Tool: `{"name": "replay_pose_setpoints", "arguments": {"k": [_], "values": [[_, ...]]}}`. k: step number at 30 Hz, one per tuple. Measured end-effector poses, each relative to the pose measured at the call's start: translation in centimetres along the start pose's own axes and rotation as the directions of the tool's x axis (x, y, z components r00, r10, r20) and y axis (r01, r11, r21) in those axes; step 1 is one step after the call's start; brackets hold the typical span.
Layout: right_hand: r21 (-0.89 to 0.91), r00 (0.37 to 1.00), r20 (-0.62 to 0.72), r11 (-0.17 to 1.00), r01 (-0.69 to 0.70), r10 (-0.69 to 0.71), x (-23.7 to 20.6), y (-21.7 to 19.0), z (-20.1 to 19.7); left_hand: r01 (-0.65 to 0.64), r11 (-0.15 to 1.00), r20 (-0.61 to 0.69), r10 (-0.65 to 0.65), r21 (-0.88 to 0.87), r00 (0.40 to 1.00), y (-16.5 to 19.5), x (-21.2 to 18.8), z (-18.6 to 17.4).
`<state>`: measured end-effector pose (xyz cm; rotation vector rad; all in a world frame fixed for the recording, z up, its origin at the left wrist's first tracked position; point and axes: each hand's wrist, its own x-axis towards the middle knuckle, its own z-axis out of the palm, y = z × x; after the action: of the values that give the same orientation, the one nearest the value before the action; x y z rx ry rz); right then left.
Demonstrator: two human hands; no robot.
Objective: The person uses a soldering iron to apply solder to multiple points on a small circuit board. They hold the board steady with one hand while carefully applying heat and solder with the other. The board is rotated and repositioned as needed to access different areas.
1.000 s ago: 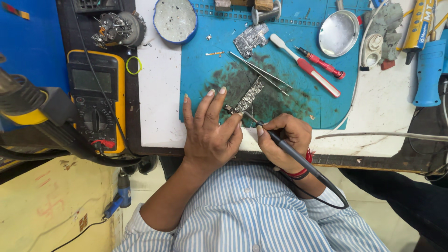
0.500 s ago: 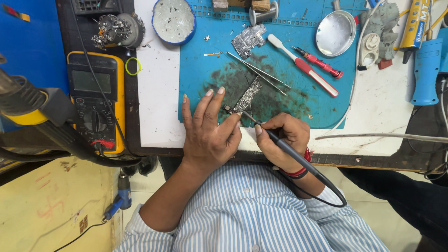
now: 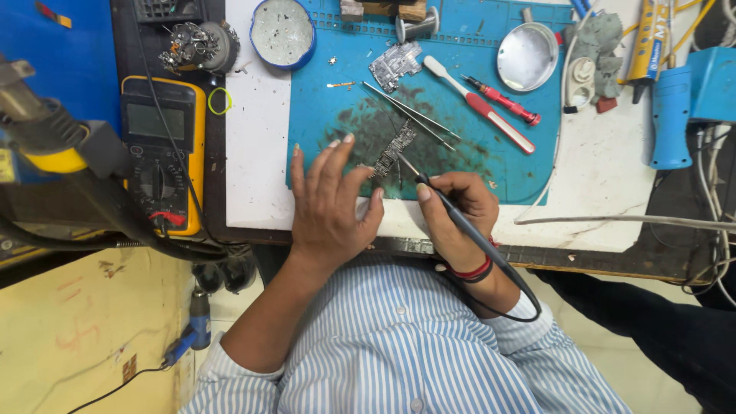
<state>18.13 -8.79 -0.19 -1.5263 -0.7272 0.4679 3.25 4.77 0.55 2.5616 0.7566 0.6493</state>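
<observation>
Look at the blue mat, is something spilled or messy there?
Yes. Dark smudgy stains blotch the blue rubber work mat around the small narrow circuit board that the left hand steadies. The right hand holds a black corded soldering iron to it.

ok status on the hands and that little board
Left hand flat, steadying circuit board. Right hand holds soldering iron, tip at board. Tweezers lie beside it, apart.
</observation>
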Motion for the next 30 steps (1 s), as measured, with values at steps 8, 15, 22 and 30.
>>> {"name": "replay_pose_setpoints", "arguments": {"k": [8,15,22,30], "values": [[0.088,0.997,-0.067,0.996,0.034,-0.028,0.0,0.5,0.3,0.064,0.993,0.006,-0.065,0.102,0.998,0.9,1.5,0.7],[0.001,0.982,-0.146,0.992,0.125,-0.124,0.0,0.1,0.4,-0.028,0.993,0.045,0.023,0.116,0.999,1.0,2.5,0.7],[-0.065,0.992,-0.099,0.996,0.068,-0.075,0.1,-0.1,-1.0,-0.088,0.993,0.112,0.078,0.084,0.991,0.6,4.1,1.2],[-0.2,0.995,0.02,0.975,0.096,-0.094,2.0,-1.1,-1.4,0.035,0.998,0.025,-0.034,-0.057,0.999,-0.1,3.1,-0.1]]}}
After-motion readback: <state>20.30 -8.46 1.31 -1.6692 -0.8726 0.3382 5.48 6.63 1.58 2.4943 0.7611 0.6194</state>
